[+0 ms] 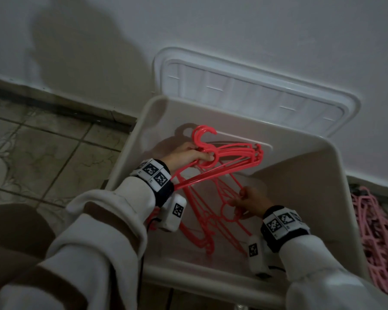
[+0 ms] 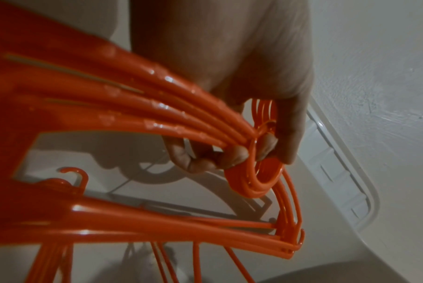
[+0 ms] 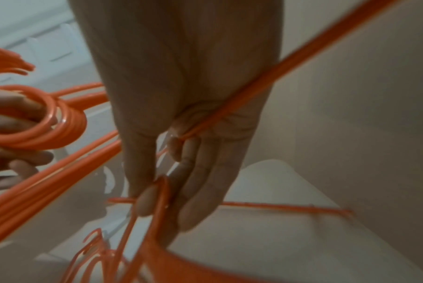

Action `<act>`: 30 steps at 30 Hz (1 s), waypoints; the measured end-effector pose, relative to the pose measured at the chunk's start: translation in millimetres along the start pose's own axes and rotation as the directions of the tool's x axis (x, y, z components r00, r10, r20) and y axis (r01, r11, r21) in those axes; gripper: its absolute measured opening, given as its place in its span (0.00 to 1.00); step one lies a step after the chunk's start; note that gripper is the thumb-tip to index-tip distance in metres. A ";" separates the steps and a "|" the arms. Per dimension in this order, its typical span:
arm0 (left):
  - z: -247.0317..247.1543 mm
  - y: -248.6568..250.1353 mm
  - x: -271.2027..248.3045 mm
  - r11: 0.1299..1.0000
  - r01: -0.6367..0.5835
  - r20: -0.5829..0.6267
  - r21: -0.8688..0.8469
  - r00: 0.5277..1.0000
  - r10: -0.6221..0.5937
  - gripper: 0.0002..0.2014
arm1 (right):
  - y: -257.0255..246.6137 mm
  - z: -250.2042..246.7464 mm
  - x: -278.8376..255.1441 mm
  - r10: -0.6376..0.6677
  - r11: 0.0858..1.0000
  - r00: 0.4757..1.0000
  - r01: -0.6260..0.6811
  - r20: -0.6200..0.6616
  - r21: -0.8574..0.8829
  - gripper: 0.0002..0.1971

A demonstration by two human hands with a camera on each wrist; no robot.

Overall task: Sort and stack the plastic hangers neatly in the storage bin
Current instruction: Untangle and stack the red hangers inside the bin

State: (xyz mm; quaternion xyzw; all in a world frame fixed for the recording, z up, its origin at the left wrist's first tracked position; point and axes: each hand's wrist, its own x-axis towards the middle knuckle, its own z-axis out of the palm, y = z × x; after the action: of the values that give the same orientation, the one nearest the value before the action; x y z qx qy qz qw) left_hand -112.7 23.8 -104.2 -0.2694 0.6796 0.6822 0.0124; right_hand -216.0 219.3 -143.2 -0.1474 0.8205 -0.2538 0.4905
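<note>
A white storage bin (image 1: 336, 198) stands open on the floor. My left hand (image 1: 186, 155) grips a bundle of several red plastic hangers (image 1: 233, 153) near their necks, held above the bin's far side; the left wrist view shows my fingers (image 2: 239, 155) curled through the ringed necks of the bundle (image 2: 254, 180). More red hangers (image 1: 211, 220) lie loosely inside the bin. My right hand (image 1: 246, 204) reaches down among them and pinches one red hanger (image 3: 161, 193) between thumb and fingers (image 3: 195, 191).
The bin's white lid (image 1: 255, 95) leans against the white wall behind it. A heap of pink hangers (image 1: 376, 238) lies on the floor to the right of the bin. Tiled floor (image 1: 43, 148) extends to the left.
</note>
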 end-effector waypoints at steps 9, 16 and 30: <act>-0.8 -2.8 0.4 1.000 -0.009 0.020 -0.016 1.000 0.010 0.06 | -5.3 -4.2 -9.9 -0.196 0.958 0.980 0.197 0.024 -0.211 0.15; -0.2 -0.5 -0.3 1.000 -0.011 0.024 0.003 1.000 0.010 0.06 | -8.3 -5.6 -10.3 -0.193 0.939 0.977 0.211 0.091 -0.271 0.09; 0.3 -0.7 -1.0 1.000 -0.013 0.020 -0.001 1.000 0.013 0.05 | 15.5 -7.3 15.5 -0.109 0.876 0.993 0.122 0.054 -0.468 0.11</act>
State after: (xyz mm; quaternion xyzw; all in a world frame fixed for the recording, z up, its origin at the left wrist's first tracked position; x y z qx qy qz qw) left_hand -111.7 24.5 -104.5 -0.2580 0.6808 0.6853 0.0148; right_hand -229.7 226.5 -160.4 -0.3137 0.8408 -0.0743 0.4348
